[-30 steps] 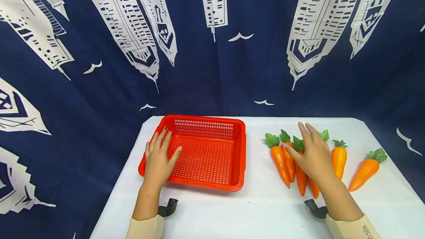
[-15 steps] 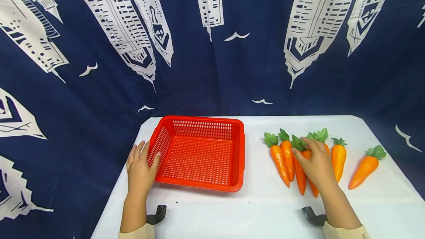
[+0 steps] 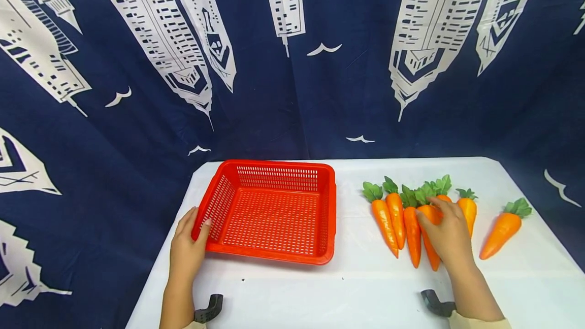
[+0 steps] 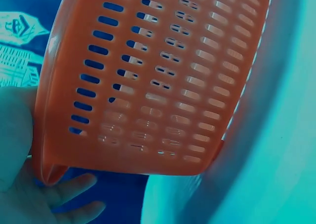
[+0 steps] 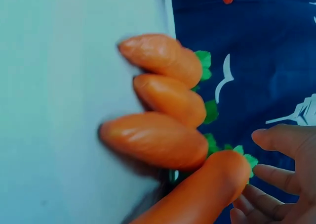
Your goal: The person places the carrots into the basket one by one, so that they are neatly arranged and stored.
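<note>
A red perforated plastic basket (image 3: 274, 212) sits on the left half of the white-covered bench (image 3: 365, 288), and the left hand (image 3: 187, 250) grips its near-left corner: the thumb lies over the rim while, in the left wrist view, the fingers (image 4: 69, 194) reach beneath the flared edge of the basket, whose slotted side wall fills most of that picture. Nothing lies inside the basket. To its right, well apart from it, a row of orange toy carrots with green leafy tops (image 3: 411, 217) lies on the bench with leaves pointing away from the person and tips toward them. The right hand (image 3: 450, 235) rests on the middle of this row, its fingers curled round one orange carrot (image 3: 428, 232), the fourth from the left, which lies just beside its neighbours. The right wrist view shows that carrot (image 5: 202, 194) under the palm with the fingers (image 5: 276, 177) bent loosely near its leafy end, and three more carrots packed side by side next to it. One carrot (image 3: 467, 208) peeks out just past the hand, and a single carrot (image 3: 500, 232) lies tilted by itself near the bench's right side. Behind the bench hangs a navy curtain printed with white skyscrapers and birds (image 3: 292, 65). Black wrist-camera mounts (image 3: 207, 308) show at the forearms.
</note>
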Demonstrator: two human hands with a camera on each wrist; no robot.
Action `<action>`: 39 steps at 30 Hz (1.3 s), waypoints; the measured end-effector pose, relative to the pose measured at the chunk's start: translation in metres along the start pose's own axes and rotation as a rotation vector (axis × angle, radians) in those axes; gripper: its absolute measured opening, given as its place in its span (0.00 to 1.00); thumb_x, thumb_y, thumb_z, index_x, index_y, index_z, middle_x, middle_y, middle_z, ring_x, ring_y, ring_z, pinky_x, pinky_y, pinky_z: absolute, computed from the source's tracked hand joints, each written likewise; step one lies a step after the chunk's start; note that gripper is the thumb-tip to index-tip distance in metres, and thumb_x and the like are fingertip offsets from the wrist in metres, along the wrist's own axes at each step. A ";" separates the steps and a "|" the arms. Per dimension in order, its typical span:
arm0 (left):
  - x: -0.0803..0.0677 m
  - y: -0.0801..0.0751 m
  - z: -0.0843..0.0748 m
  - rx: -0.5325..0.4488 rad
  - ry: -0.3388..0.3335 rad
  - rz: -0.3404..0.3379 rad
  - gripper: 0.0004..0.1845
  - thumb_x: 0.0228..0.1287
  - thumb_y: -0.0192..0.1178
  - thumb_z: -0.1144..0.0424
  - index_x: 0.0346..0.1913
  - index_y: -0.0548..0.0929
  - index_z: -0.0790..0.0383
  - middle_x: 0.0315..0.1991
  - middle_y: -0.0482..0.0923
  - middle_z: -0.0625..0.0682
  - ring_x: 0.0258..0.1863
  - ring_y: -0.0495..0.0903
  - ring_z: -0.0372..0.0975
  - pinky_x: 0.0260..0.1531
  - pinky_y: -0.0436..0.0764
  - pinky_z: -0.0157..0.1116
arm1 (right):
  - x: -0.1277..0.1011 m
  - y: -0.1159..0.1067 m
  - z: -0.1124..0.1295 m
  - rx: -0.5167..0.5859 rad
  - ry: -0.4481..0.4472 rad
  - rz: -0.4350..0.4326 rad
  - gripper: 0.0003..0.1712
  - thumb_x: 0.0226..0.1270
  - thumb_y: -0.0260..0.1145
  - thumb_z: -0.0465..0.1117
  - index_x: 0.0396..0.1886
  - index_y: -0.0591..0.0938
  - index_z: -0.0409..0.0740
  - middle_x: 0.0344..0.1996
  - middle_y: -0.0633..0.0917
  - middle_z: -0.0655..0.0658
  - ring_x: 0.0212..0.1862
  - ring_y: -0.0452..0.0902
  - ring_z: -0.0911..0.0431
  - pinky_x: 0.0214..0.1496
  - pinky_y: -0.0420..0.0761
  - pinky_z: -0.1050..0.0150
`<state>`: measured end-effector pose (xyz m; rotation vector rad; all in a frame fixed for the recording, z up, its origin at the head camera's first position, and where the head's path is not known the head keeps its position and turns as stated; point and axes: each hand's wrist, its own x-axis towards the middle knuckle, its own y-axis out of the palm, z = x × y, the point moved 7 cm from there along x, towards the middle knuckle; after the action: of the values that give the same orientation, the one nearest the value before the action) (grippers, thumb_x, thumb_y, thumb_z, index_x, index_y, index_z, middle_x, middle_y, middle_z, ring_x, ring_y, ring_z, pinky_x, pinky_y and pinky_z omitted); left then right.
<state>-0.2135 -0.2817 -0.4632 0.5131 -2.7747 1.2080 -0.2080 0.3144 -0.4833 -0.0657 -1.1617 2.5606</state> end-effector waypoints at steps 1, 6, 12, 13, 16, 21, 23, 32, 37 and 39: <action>-0.001 0.001 0.003 -0.018 -0.013 0.017 0.34 0.74 0.58 0.50 0.77 0.66 0.60 0.77 0.62 0.56 0.78 0.59 0.54 0.75 0.59 0.59 | 0.000 0.001 -0.003 -0.006 0.007 0.004 0.34 0.74 0.61 0.48 0.71 0.69 0.34 0.68 0.64 0.22 0.68 0.59 0.26 0.67 0.63 0.27; -0.005 0.008 0.012 -0.086 -0.037 0.095 0.37 0.74 0.58 0.50 0.79 0.60 0.57 0.80 0.56 0.51 0.80 0.53 0.51 0.76 0.56 0.59 | -0.002 0.003 -0.014 -0.036 0.023 0.010 0.35 0.74 0.62 0.49 0.70 0.69 0.30 0.61 0.67 0.22 0.60 0.64 0.28 0.62 0.68 0.29; -0.010 0.014 0.015 -0.099 -0.021 0.182 0.44 0.71 0.61 0.48 0.82 0.51 0.53 0.83 0.46 0.49 0.82 0.47 0.52 0.75 0.53 0.63 | -0.003 0.006 -0.019 -0.037 0.013 0.015 0.35 0.72 0.63 0.48 0.69 0.69 0.29 0.55 0.69 0.24 0.54 0.70 0.31 0.55 0.72 0.35; -0.011 0.014 0.016 -0.100 -0.023 0.198 0.45 0.70 0.62 0.47 0.82 0.50 0.52 0.83 0.44 0.48 0.82 0.46 0.52 0.75 0.52 0.64 | -0.003 0.006 -0.020 -0.037 0.015 0.018 0.35 0.72 0.63 0.48 0.70 0.69 0.29 0.55 0.69 0.24 0.54 0.70 0.31 0.54 0.72 0.35; -0.013 0.014 0.017 -0.110 -0.022 0.239 0.49 0.68 0.64 0.46 0.83 0.47 0.48 0.84 0.40 0.45 0.83 0.43 0.52 0.74 0.51 0.67 | -0.003 0.006 -0.020 -0.036 0.026 0.027 0.36 0.72 0.64 0.48 0.70 0.68 0.29 0.56 0.69 0.24 0.53 0.70 0.31 0.53 0.73 0.35; -0.017 0.013 0.019 -0.142 -0.015 0.261 0.51 0.64 0.68 0.48 0.82 0.46 0.42 0.83 0.39 0.40 0.83 0.41 0.50 0.72 0.51 0.70 | -0.001 0.007 -0.021 -0.033 0.033 0.032 0.35 0.72 0.63 0.46 0.71 0.68 0.29 0.56 0.70 0.23 0.53 0.70 0.31 0.54 0.72 0.34; -0.019 0.012 0.019 -0.152 -0.015 0.260 0.52 0.63 0.69 0.49 0.82 0.47 0.41 0.83 0.39 0.38 0.83 0.41 0.49 0.72 0.51 0.70 | 0.000 0.007 -0.021 -0.030 0.035 0.034 0.35 0.72 0.63 0.45 0.71 0.68 0.29 0.56 0.70 0.23 0.54 0.69 0.30 0.55 0.72 0.33; -0.025 0.011 0.022 -0.160 -0.036 0.247 0.54 0.59 0.72 0.46 0.82 0.49 0.42 0.83 0.42 0.44 0.81 0.46 0.52 0.71 0.54 0.70 | 0.002 0.006 -0.019 -0.022 0.027 0.047 0.35 0.73 0.63 0.46 0.72 0.67 0.31 0.56 0.72 0.25 0.52 0.72 0.33 0.53 0.77 0.36; -0.031 0.012 0.021 -0.209 -0.040 0.250 0.56 0.58 0.74 0.49 0.82 0.48 0.42 0.82 0.41 0.42 0.80 0.47 0.51 0.71 0.53 0.70 | 0.003 0.004 -0.013 -0.010 0.023 0.051 0.35 0.74 0.62 0.47 0.73 0.67 0.32 0.60 0.73 0.25 0.54 0.74 0.32 0.55 0.78 0.36; -0.033 0.012 0.019 -0.215 -0.036 0.252 0.56 0.58 0.74 0.50 0.82 0.48 0.43 0.82 0.41 0.42 0.80 0.46 0.51 0.71 0.53 0.70 | 0.003 0.002 -0.010 -0.004 0.017 0.046 0.35 0.74 0.62 0.48 0.73 0.67 0.32 0.60 0.73 0.25 0.55 0.74 0.32 0.55 0.78 0.36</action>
<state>-0.1855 -0.2783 -0.4911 0.1726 -3.0223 0.9260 -0.2097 0.3214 -0.4911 -0.1168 -1.1716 2.5930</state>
